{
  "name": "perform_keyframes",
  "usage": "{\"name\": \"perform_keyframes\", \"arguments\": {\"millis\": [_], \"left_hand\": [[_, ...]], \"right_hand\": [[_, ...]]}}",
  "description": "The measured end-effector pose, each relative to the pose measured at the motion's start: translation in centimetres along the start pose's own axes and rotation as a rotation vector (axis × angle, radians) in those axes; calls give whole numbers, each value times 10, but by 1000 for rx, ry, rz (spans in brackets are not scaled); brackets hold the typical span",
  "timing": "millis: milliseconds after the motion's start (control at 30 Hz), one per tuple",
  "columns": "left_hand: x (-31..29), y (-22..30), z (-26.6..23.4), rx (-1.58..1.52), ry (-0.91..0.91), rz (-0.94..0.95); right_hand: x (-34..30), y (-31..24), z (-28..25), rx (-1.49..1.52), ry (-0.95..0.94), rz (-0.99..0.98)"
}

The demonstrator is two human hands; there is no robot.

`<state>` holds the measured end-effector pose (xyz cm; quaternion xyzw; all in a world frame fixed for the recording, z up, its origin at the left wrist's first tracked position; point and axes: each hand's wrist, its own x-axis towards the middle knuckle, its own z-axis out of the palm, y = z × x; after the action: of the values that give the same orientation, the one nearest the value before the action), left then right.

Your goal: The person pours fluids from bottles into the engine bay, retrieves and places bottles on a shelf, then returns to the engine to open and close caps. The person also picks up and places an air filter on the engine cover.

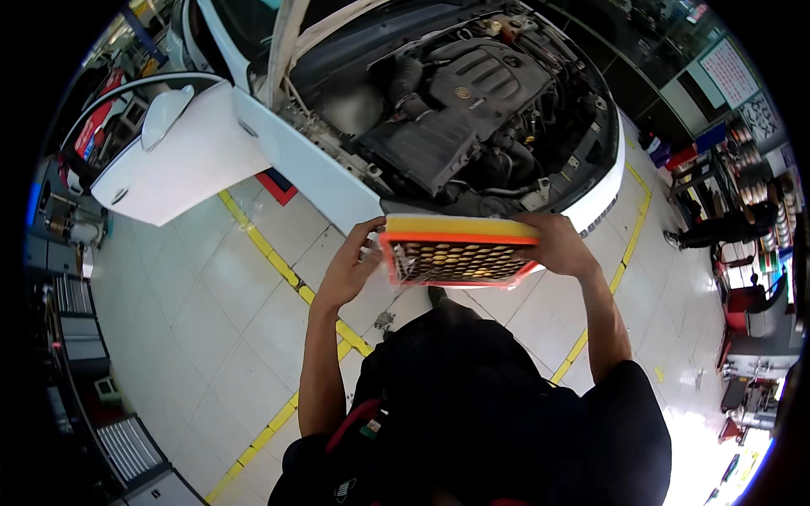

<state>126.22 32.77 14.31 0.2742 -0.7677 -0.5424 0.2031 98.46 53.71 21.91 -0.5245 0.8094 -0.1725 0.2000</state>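
Between my two hands I hold a rectangular car air filter (pixel 460 253), with an orange-red rim, a yellow edge and a dark honeycomb mesh face turned toward me. Clear plastic film shows at its left end. My left hand (pixel 350 266) grips that left end, thumb and fingers around the corner. The right end is gripped by my right hand (pixel 558 244). Just beyond the filter lies the open engine bay of a white car, with a black engine cover (pixel 494 84) and a black air filter box (pixel 422 148).
An open white car door (pixel 181 152) juts out at the left. Yellow tape lines (pixel 261 244) cross the pale tiled floor. Grey tool cabinets (pixel 131 451) stand at the far left, and crowded shelves (pixel 742 181) line the right. A red-and-dark mat (pixel 278 185) lies below the door.
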Motion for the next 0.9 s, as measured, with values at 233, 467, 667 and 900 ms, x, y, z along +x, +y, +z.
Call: {"name": "perform_keyframes", "arguments": {"millis": [233, 467, 667, 900], "left_hand": [[-33, -62, -12, -252, 400, -97], [-35, -83, -3, -118, 503, -162], [-3, -57, 57, -166, 105, -144], [40, -72, 68, -544, 503, -348]], "right_hand": [[11, 27, -15, 221, -100, 103], [48, 82, 11, 1313, 116, 32], [111, 74, 96, 1861, -46, 46], [161, 44, 141, 1702, 57, 166]]}}
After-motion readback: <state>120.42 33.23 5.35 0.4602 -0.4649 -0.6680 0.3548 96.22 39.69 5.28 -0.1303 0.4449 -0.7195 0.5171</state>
